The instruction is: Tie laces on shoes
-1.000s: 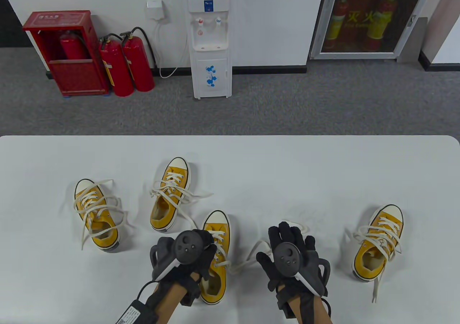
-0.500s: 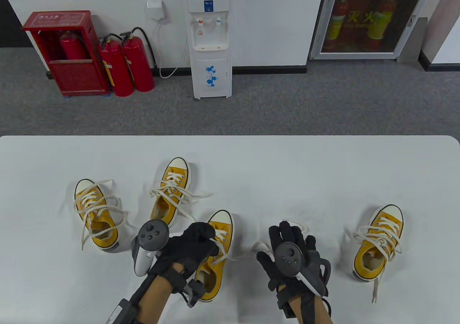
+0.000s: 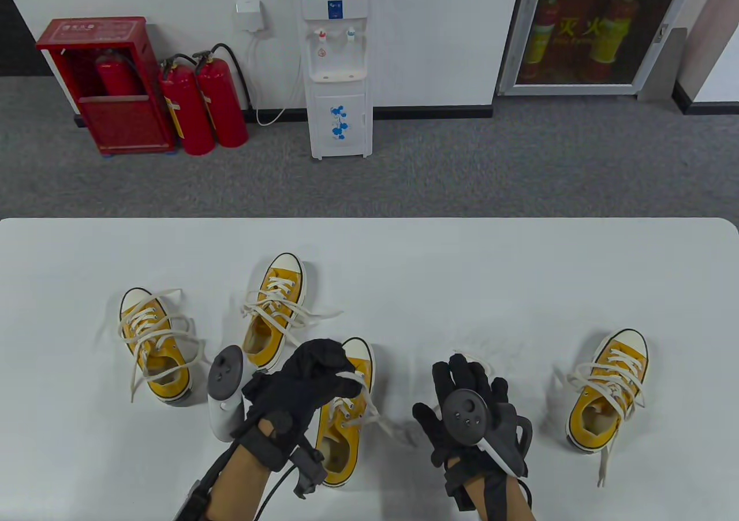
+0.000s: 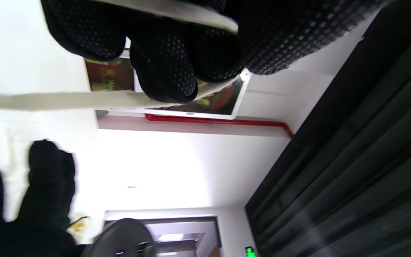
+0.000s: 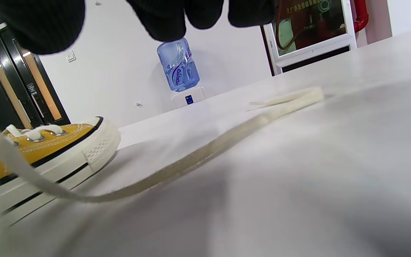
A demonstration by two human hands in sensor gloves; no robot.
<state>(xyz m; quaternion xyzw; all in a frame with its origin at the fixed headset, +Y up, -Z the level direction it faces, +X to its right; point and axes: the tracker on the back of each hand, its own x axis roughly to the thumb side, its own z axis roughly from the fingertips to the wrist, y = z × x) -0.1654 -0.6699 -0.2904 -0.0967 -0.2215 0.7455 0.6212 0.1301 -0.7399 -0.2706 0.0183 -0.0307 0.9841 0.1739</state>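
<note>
The left hand [image 3: 314,379], lower centre, pinches one lace [image 3: 378,420] of the nearest yellow sneaker [image 3: 345,411]. The right hand [image 3: 467,411] lies with fingers spread flat over the other lace end [image 5: 227,139]. Risk: a hard pull could drag the unbraced sneaker or slip the lace from the pinch.

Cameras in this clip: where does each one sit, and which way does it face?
Table view: high, looking down over the table at four shoes; both gloved hands show.
Left wrist view: tilted, facing room and ceiling; left hand in a grip on a lace.
Right wrist view: low over the tabletop; right hand fingertips on top.
Shared: the nearest shoe.
</note>
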